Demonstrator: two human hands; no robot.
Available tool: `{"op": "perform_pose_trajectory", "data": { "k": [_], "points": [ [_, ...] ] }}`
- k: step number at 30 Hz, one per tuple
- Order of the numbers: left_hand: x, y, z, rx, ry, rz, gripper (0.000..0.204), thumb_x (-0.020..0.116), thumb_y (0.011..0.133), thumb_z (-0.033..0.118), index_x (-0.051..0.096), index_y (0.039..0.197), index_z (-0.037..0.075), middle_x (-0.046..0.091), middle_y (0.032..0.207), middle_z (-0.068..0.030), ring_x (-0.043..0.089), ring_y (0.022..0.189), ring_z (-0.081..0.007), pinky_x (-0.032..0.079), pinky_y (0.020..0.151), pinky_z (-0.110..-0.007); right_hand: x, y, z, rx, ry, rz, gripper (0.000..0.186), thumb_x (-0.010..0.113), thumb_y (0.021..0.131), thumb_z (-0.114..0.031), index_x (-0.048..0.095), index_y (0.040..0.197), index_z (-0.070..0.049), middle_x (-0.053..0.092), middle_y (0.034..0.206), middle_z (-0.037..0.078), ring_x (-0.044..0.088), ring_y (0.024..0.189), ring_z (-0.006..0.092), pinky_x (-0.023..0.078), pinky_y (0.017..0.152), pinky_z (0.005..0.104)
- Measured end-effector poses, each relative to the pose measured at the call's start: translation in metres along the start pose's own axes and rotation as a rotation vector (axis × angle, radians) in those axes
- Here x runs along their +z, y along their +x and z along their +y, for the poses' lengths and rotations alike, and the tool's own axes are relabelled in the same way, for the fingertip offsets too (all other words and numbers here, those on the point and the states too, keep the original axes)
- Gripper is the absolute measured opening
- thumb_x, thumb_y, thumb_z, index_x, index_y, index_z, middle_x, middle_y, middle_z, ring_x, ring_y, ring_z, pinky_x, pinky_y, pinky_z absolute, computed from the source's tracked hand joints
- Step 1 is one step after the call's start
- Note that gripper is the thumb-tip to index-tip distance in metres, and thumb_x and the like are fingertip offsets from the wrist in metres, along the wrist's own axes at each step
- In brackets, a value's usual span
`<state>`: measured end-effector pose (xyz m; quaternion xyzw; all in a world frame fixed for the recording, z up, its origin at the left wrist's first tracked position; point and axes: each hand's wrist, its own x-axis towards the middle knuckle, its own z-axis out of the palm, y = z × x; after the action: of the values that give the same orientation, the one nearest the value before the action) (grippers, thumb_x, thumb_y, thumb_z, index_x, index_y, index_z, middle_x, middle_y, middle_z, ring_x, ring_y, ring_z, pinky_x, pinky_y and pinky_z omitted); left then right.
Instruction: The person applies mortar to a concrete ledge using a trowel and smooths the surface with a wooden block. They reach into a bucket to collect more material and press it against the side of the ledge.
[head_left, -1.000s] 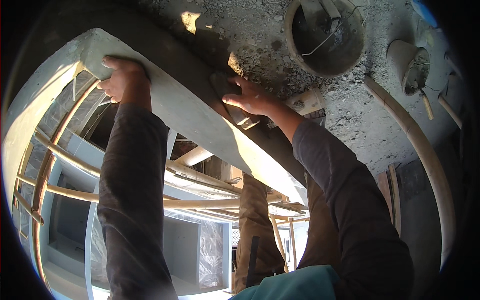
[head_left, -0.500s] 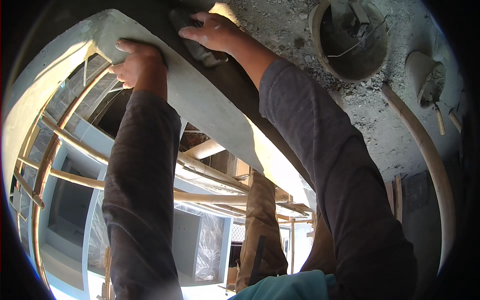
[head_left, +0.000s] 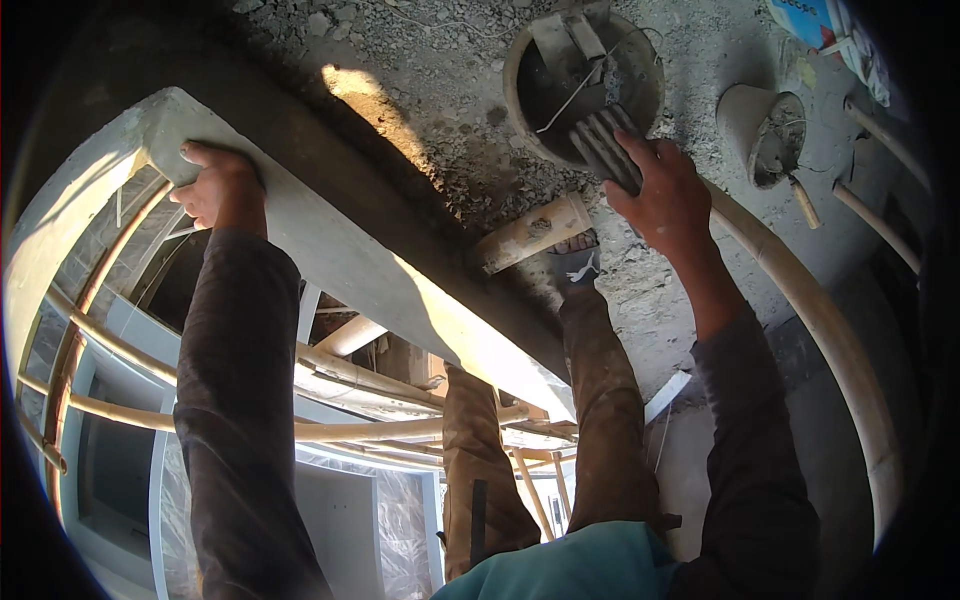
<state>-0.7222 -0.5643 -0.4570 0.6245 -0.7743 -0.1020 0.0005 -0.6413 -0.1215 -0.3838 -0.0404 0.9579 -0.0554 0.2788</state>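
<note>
My left hand (head_left: 222,188) grips the edge of a smooth grey cement ledge (head_left: 335,225) near its corner, the thumb on top and the fingers curled over the side. My right hand (head_left: 668,200) holds a dark grey ridged block (head_left: 606,148), with thumb and fingers on its near end. The block is over the near rim of a round, mortar-stained bucket (head_left: 514,98). A thin curved wire handle (head_left: 572,95) crosses the bucket, and a pale angular piece (head_left: 552,48) rests at its far side. The underside of the ridged block is hidden.
Rubble (head_left: 440,60) covers the ground around the bucket. A smaller bucket (head_left: 742,125) lies tilted to the right, beyond a long bamboo pole (head_left: 810,285). A short round piece (head_left: 530,232) lies by my foot. Bamboo scaffolding (head_left: 120,340) stands below the ledge, over a drop.
My right hand has moved right, off the dark strip beside the ledge to the bucket, carrying the block. My left hand keeps its hold on the ledge. The view has shifted right.
</note>
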Motion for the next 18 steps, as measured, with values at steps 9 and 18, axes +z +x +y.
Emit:
{"op": "perform_pose_trajectory", "data": {
  "k": [9, 18],
  "points": [
    [0.001, -0.017, 0.006, -0.030, 0.013, 0.025, 0.096, 0.035, 0.094, 0.071, 0.030, 0.150, -0.008, 0.050, 0.143, -0.0292, 0.048, 0.132, -0.0466, 0.037, 0.112, -0.050, 0.118, 0.118, 0.039, -0.110, -0.647, -0.177, 0.037, 0.073, 0.081, -0.037, 0.071, 0.110, -0.013, 0.070, 0.106, 0.010, 0.068, 0.100, 0.0306, 0.055, 0.079, 0.0486],
    [-0.002, -0.005, -0.001, -0.028, 0.037, 0.044, 0.096, 0.037, 0.093, 0.071, 0.030, 0.151, -0.006, 0.052, 0.141, -0.0297, 0.049, 0.131, -0.0455, 0.039, 0.111, -0.049, 0.074, 0.115, 0.017, -0.172, -0.409, -0.225, 0.043, 0.072, 0.082, -0.042, 0.071, 0.106, -0.007, 0.072, 0.104, 0.014, 0.070, 0.098, 0.0327, 0.055, 0.084, 0.0453]
  ]
}}
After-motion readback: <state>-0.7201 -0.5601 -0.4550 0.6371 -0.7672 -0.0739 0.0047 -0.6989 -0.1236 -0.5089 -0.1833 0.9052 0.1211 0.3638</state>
